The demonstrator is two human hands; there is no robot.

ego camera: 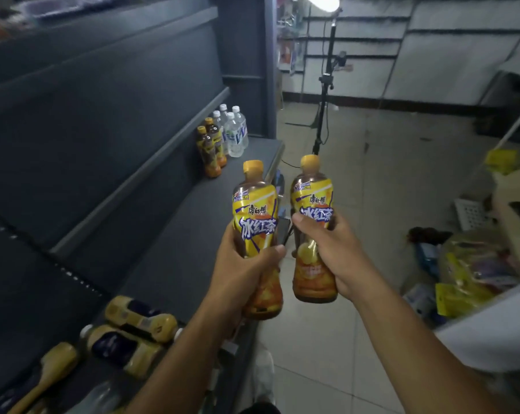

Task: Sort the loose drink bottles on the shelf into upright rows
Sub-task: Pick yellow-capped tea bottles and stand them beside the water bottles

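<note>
My left hand point(243, 271) grips an iced-tea bottle point(255, 213) with a yellow label and yellow cap, held upright over the front edge of the dark shelf point(175, 234). My right hand point(327, 249) holds a second identical iced-tea bottle point(312, 201) upright just to the right, past the shelf edge. At the shelf's far end two iced-tea bottles point(212, 150) stand upright in front of several clear water bottles point(235, 132). Near me, several pale yellow bottles point(139, 321) lie on their sides on the shelf.
A light stand point(324, 94) rises from the tiled floor beyond the shelf's end. To the right stand a white counter point(488, 339), a white basket point(470, 213) and bags of packaged goods point(467, 273). A higher dark shelf point(103, 49) hangs overhead at left.
</note>
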